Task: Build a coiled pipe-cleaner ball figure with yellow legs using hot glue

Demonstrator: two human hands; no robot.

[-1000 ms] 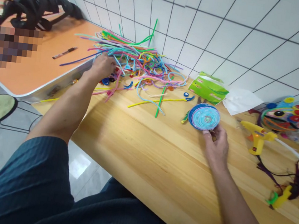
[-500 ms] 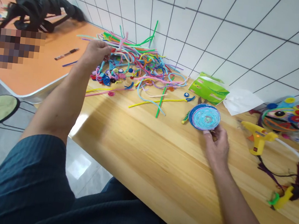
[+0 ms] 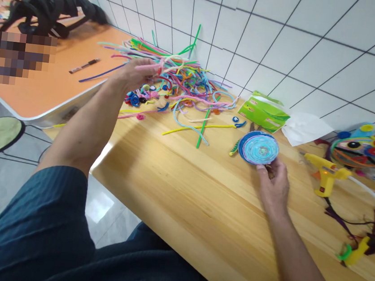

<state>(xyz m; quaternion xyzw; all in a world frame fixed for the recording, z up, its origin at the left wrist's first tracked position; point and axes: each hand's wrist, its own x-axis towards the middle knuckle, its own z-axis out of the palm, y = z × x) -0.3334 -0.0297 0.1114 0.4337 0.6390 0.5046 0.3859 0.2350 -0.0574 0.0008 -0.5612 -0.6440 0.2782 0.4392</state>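
My right hand [image 3: 275, 182] grips the lower edge of a round coiled disc [image 3: 260, 148], light blue inside with a dark blue rim, tilted toward me over the wooden table. At the back left, my left hand [image 3: 141, 73] is closed on pink pipe cleaners [image 3: 150, 67], with a little red and cream beside its fingertips. It hovers at the left side of a tangled pile of coloured pipe cleaners [image 3: 184, 79]. Small coiled pieces [image 3: 134, 99] lie just below that hand.
A green packet [image 3: 264, 111] and white tissue [image 3: 305, 129] lie by the tiled wall. On the right are a yellow glue gun [image 3: 326, 174] and a colourful decorated piece [image 3: 369, 145]. An orange table [image 3: 53, 93] with a marker [image 3: 84, 66] stands left.
My left hand has moved right across the pile and now has pink pipe cleaners in its fingers. My right hand and the disc have barely moved in view.
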